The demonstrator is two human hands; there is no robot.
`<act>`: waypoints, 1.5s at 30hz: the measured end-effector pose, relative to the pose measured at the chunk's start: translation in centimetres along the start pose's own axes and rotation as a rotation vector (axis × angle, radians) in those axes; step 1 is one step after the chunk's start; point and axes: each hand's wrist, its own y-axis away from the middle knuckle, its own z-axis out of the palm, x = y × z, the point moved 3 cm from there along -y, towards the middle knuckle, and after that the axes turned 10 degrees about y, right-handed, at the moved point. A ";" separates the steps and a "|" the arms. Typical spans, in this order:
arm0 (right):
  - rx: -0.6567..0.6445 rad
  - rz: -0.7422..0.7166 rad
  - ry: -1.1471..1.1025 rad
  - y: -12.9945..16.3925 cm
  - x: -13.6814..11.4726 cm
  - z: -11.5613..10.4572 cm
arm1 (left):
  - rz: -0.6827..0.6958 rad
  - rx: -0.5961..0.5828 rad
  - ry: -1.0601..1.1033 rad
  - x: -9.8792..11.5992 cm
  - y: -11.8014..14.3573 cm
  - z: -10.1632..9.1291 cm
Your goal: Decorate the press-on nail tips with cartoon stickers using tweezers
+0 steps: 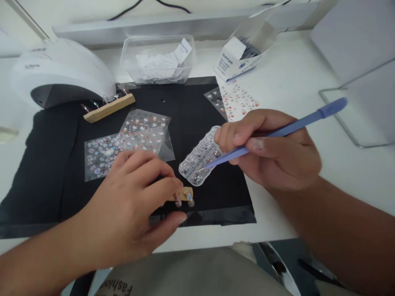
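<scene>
My right hand (268, 152) grips a slim blue pen-shaped picking tool (290, 129) like a pencil. Its pale tip points down into the near end of a clear compartment box (197, 154) filled with tiny rhinestones. To the left, my left hand (138, 197) curls around a short wooden nail-tip stand (186, 192), fingers on its far side and thumb on the near side. Two glossy nail tips show at its right end, one bearing shiny stones. My fingers hide the rest of the stand.
A second wooden nail-tip stand (109, 109) lies by a white nail lamp (64, 70). Sticker sheets (145, 127) spread across the black mat (55, 152); another sheet (239, 100) lies farther right. Behind stand a clear plastic tub (157, 74) of white packets and an alcohol pads box (230, 63).
</scene>
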 end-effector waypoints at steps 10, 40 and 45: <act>-0.025 -0.017 -0.011 -0.2 0.1 -0.4 | 0.090 -0.003 -0.095 0.1 0.0 0.8; 0.097 0.010 0.026 -0.3 0.2 -0.7 | -0.537 0.033 -0.505 -6.9 -1.7 -2.7; 0.133 -0.004 0.062 -0.4 0.4 -0.7 | -0.502 0.144 -0.480 -7.5 -2.3 -2.5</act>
